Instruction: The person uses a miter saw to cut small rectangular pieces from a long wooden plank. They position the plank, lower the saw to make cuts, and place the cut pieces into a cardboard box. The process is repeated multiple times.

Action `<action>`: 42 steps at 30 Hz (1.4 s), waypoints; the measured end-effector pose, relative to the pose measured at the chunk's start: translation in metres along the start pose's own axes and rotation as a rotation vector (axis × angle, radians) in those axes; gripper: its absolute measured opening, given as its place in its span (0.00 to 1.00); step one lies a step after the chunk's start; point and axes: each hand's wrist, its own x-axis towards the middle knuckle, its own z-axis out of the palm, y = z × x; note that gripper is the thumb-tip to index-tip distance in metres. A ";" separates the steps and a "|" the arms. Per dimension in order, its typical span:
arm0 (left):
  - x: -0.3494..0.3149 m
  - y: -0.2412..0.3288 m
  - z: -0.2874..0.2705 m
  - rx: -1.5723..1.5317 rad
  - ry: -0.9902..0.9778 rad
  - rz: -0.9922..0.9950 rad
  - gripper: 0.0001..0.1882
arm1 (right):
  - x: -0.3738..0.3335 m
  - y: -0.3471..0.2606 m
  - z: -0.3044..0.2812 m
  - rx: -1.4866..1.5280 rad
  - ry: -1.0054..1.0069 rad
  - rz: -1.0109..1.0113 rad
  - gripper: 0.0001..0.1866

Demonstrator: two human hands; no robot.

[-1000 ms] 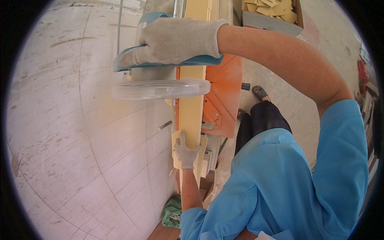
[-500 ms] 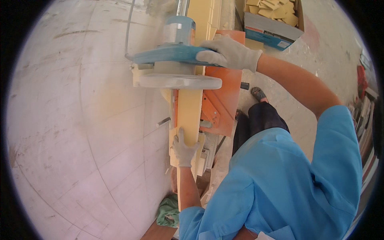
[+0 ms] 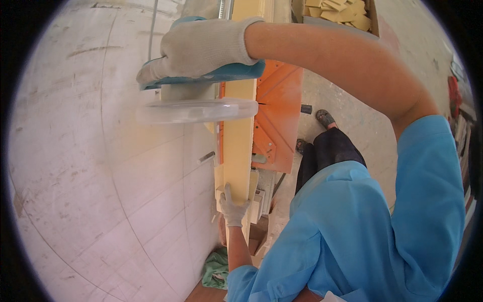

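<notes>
A mitre saw with a blue body and a clear round blade guard stands over an orange saw table. The guard looks blurred, and the blade cannot be made out. My right hand, in a light grey glove, is wrapped over the blue body and hides much of it. Beneath the guard runs a long pale-yellow board. On the board's near part rests my gloved left hand, gripping it with thumb and fingers on either side.
Beyond the saw, at the far right, stands a box full of pale-yellow offcuts. A large whitish wall-like panel fills the left side. Green cloth lies near the bottom. A short dark rod juts from the saw table's right.
The saw head has shifted left, and my right hand has gone with it, now reaching across its top. My left hand and the board have moved slightly down in view.
</notes>
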 end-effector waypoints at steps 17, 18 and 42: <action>0.009 0.010 -0.006 -0.058 0.109 0.083 0.51 | -0.013 -0.008 -0.014 0.173 -0.053 0.177 0.23; 0.013 0.012 -0.005 -0.072 0.153 0.124 0.51 | -0.013 -0.008 -0.015 0.176 -0.029 0.145 0.22; 0.051 0.057 -0.028 -0.094 0.062 0.022 0.51 | -0.006 -0.001 -0.008 0.355 -0.037 0.143 0.37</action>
